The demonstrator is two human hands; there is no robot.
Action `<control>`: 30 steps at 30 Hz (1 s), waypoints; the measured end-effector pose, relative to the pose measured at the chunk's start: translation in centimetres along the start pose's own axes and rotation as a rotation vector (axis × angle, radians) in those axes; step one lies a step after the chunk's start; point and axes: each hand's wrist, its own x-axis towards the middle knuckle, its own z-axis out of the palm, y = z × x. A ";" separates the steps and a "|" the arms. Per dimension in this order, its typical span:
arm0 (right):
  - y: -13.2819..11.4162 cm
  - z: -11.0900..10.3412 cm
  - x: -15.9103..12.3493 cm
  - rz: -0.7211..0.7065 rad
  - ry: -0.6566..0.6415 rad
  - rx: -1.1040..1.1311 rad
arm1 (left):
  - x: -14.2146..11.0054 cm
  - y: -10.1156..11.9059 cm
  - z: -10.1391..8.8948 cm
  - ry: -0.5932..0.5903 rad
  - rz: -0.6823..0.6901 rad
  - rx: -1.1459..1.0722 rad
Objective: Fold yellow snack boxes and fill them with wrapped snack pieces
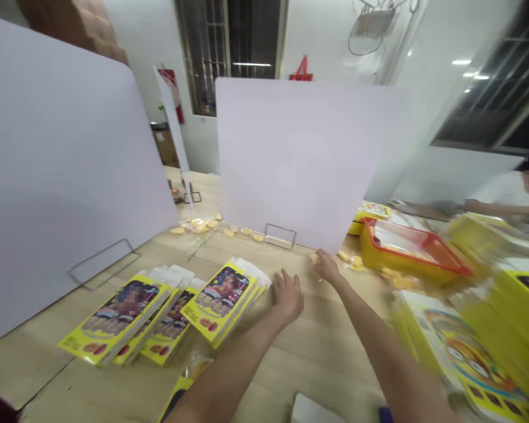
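My left hand [288,296] is over the wooden table with its fingers apart and holds nothing. It is beside a pair of stacked yellow boxes [223,299] with open white flaps. Farther forward, my right hand [327,267] has its fingers pinched on a small wrapped piece, blurred at the fingertips. More wrapped yellow pieces [356,262] lie just right of it. Several similar yellow boxes [119,317] lean in a row at the left. Below them, a clear-wrapped item [197,365] is partly hidden by my left forearm.
White divider boards [295,158] with wire feet [281,236] stand along the table's back and left. A red-rimmed yellow bin [417,244] is at the right, near stacked yellow cartons [476,346]. Loose yellow pieces [198,224] line the back. Another person [506,191] sits far right.
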 end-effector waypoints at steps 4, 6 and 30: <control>-1.3 1.0 1.7 0.003 -0.110 0.005 | 0.6 -0.5 0.5 -0.090 0.058 0.103; -1.4 1.8 0.3 0.013 -0.152 0.021 | -0.6 -0.5 0.4 -0.085 0.122 0.112; -5.2 0.8 -23.9 0.311 0.190 1.155 | -11.7 3.1 -0.5 -0.174 0.141 -1.078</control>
